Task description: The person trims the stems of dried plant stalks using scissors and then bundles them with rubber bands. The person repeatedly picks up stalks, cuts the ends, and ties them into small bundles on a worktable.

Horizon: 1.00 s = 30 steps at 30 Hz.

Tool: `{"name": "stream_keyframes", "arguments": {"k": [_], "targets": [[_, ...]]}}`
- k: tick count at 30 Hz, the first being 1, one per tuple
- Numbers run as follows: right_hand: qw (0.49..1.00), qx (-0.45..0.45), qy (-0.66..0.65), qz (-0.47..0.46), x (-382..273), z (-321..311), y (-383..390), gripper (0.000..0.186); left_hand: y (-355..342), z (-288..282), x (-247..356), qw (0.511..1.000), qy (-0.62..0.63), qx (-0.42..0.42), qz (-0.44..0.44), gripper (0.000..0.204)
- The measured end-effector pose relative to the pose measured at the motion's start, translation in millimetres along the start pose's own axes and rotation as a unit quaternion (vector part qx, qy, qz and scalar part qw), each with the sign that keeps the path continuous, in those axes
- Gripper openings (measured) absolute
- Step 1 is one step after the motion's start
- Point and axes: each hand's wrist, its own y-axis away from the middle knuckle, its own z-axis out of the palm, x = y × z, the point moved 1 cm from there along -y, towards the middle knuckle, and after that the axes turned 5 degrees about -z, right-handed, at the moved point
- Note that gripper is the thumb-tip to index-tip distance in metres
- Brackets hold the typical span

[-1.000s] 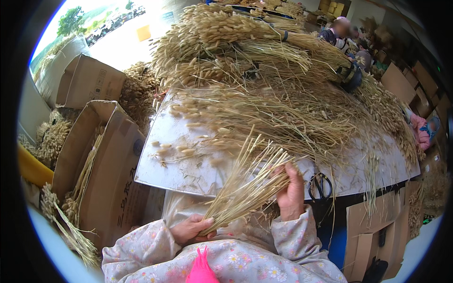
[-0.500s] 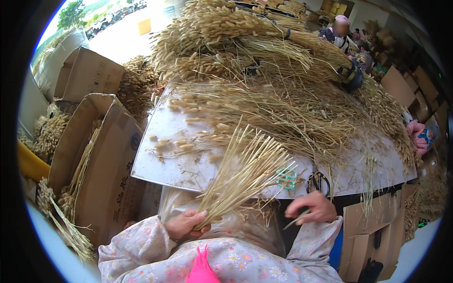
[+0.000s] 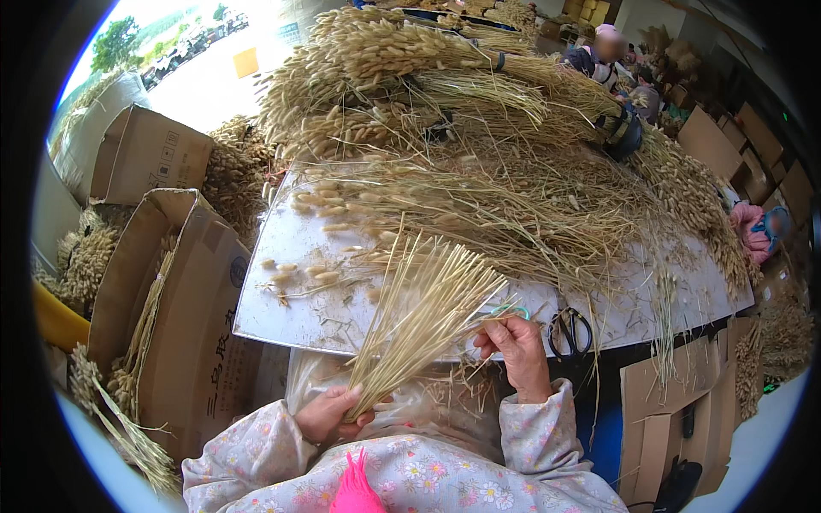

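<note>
My left hand [image 3: 329,414] is closed round the lower end of a bundle of dried stalks [image 3: 421,312], close to my body. The stalks fan out upward and to the right over the table's near edge, and no seed heads show on them. Beside the bundle's right side, my right hand [image 3: 520,352] pinches what looks like a thin stalk or two at the fingertips. Just behind those fingers lies a green loop handle [image 3: 513,313], partly covered. Black-handled scissors [image 3: 571,332] rest on the table right of my right hand.
Fluffy dried grass [image 3: 487,205] is heaped across the white table [image 3: 265,308]. Tall cardboard boxes [image 3: 184,316] stand at the left, one with stalks inside. More cardboard [image 3: 676,410] is at the lower right. Other people [image 3: 603,60] sit at the far right.
My right hand has moved left and up, from beside the black scissors to the bundle's right edge. My left hand still holds the bundle, and the view has shifted slightly.
</note>
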Motion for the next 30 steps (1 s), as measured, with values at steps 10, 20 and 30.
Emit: {"name": "stream_keyframes", "arguments": {"k": [10, 20, 30], "targets": [[0.962, 0.067, 0.236, -0.118, -5, -2, 2, 0.023, -4, -4, -3, 0.999, 0.009, -0.047, -0.01, 0.053], [0.98, 0.131, 0.076, -0.132, -9, 4, 9, 0.022, -3, 2, -1, 0.998, 0.003, -0.065, -0.004, 0.048], [0.93, 0.244, -0.27, -0.058, -31, -28, -2, 0.023, -2, -4, -4, 0.999, 0.024, -0.048, -0.008, 0.044]]}}
